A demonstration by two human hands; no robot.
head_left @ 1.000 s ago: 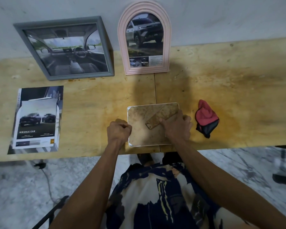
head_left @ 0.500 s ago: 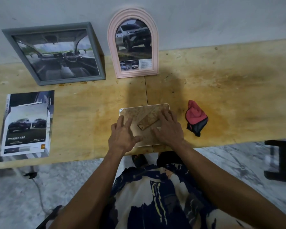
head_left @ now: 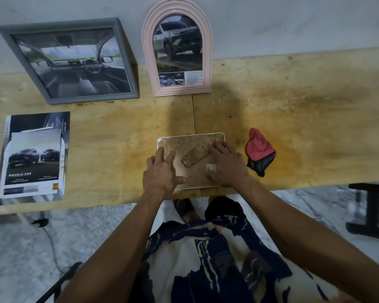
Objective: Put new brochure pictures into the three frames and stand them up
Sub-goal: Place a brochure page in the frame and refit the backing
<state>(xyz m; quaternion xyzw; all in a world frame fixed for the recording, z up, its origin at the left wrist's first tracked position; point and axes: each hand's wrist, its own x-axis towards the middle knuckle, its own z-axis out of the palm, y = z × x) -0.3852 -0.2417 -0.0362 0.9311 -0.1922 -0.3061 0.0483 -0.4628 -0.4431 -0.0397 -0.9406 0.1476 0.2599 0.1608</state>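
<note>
Lying face-down under both hands, the white-edged frame with mottled brown backboard (head_left: 190, 147) has its stand strut (head_left: 196, 154) running diagonally between them; left hand (head_left: 161, 173) and right hand (head_left: 227, 166) press flat, fingers spread, equally near.

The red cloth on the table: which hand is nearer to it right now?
Right. The right hand rests on the face-down frame just left of the red cloth, not touching it. The left hand lies on the frame's far side.
</note>
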